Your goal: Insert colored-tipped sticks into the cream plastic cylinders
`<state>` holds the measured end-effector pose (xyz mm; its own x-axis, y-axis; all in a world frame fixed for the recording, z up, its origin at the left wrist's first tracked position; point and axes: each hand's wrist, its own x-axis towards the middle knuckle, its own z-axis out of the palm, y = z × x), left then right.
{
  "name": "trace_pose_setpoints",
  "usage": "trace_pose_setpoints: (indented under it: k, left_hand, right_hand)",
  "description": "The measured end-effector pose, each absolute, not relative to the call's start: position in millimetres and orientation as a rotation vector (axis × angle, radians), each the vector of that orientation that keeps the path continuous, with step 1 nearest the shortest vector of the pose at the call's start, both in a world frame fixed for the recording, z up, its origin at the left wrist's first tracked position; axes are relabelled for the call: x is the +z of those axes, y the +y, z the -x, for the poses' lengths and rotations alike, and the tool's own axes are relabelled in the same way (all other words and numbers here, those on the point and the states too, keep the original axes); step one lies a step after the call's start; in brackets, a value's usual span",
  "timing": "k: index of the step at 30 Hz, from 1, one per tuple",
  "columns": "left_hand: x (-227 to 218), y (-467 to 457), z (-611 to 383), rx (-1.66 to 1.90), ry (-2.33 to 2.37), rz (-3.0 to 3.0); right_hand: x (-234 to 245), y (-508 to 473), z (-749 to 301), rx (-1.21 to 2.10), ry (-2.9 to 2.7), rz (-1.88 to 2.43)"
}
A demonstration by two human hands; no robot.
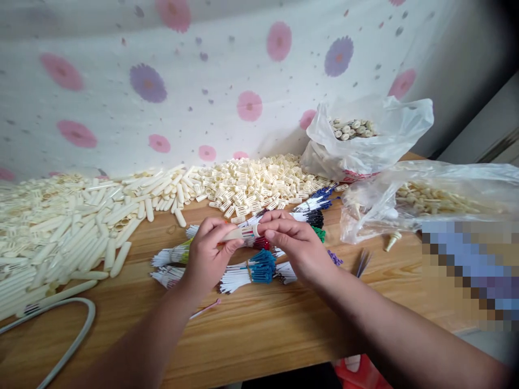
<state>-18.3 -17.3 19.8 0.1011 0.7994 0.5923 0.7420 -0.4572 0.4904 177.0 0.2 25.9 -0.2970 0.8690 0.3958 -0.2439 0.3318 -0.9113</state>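
Observation:
Above the table, my left hand (205, 254) is closed round the cream barrel of a multicolour pen (244, 232), its thumb and fingers pinching the shaft. Thin coloured strips show through slots near the pen's right end. At that end sits a pale ring, where the closed fingertips of my right hand (295, 243) touch the pen; they hide part of it. Below and behind the hands lie bundles of white pen refills with coloured tips: a light blue bundle (259, 267), a black one (313, 218), a dark blue one (318, 200) and several others, partly covered.
Cream pen barrels (93, 227) are heaped at the left, slotted short pieces (263, 181) at the back middle. Plastic bags (324, 156) with pen parts stand at the right. A white cable (90, 319) curves at the front left; a single pink-tipped refill (206, 308) lies near it.

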Motion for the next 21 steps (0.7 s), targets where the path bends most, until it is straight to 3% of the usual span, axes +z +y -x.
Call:
trace_pose_setpoints:
  k: [9, 15, 21]
  left_hand:
    - [16.1, -13.0, 18.2, 1.111, 1.448, -2.139]
    - [16.6, -13.0, 20.5, 1.227, 1.538, -2.176]
    - [17.3, -11.7, 19.8, 1.212, 1.575, -2.172]
  right_hand:
    - [31.8, -4.2, -180.6, 0.837, -1.699, 0.652]
    - [30.8, -2.2, -181.2, 1.090, -1.677, 0.606]
    - [33.9, -0.8, -185.2, 1.143, -1.721, 0.594]
